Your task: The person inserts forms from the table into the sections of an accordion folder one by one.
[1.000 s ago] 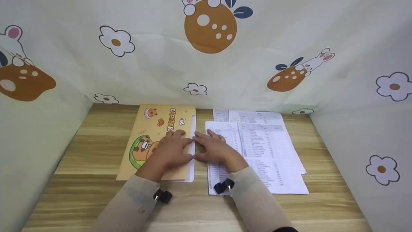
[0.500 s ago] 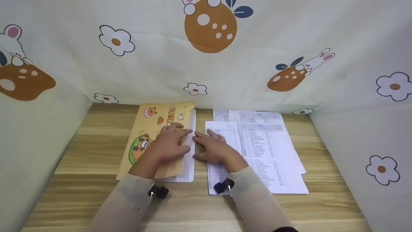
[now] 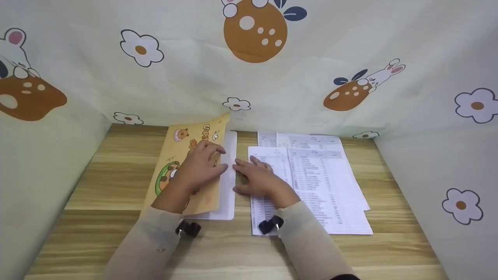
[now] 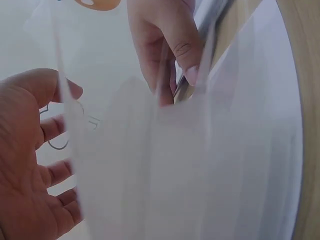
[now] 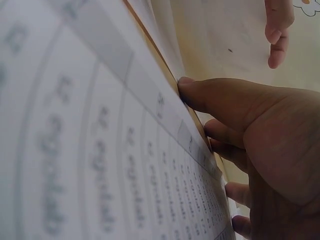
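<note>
Hands meet at the folder's free long edge. Right hand (image 3: pixel 257 179) lies flat, fingers spread, on the white printed sheets (image 3: pixel 323 186) just right of it; left hand (image 3: pixel 199 168) pinches the orange cartoon-printed folder cover (image 3: pixel 183 146), edge raised, hinge lying leftward.
</note>
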Motion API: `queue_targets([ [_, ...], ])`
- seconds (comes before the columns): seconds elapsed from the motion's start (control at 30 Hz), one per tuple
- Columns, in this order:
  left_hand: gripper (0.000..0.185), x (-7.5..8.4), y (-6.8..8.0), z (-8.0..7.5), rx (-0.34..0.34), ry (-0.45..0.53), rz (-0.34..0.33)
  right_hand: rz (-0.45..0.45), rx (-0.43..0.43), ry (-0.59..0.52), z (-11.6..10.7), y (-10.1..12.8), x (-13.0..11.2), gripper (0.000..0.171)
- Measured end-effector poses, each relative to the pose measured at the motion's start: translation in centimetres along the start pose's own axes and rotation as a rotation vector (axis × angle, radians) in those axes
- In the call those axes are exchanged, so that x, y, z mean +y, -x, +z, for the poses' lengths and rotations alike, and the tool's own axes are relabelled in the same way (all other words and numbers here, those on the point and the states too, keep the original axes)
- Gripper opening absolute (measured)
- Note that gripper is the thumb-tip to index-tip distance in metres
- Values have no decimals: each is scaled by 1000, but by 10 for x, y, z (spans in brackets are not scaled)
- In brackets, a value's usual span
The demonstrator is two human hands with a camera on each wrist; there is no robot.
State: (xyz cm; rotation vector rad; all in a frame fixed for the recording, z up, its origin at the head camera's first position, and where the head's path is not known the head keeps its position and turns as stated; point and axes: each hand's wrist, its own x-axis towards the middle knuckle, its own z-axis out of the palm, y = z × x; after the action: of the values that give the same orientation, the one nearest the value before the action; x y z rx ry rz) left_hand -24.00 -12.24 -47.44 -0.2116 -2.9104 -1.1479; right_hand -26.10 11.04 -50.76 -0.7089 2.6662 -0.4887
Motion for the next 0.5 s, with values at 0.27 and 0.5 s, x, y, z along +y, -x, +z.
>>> queue_targets([
  [0.27, 34, -3, 3, -10, 37, 159, -52, 9, -8, -7, 0, 0, 0, 78],
  [0.5, 35, -9, 3, -20, 31, 318, -52, 13, -12, -4, 0, -1, 0, 77],
])
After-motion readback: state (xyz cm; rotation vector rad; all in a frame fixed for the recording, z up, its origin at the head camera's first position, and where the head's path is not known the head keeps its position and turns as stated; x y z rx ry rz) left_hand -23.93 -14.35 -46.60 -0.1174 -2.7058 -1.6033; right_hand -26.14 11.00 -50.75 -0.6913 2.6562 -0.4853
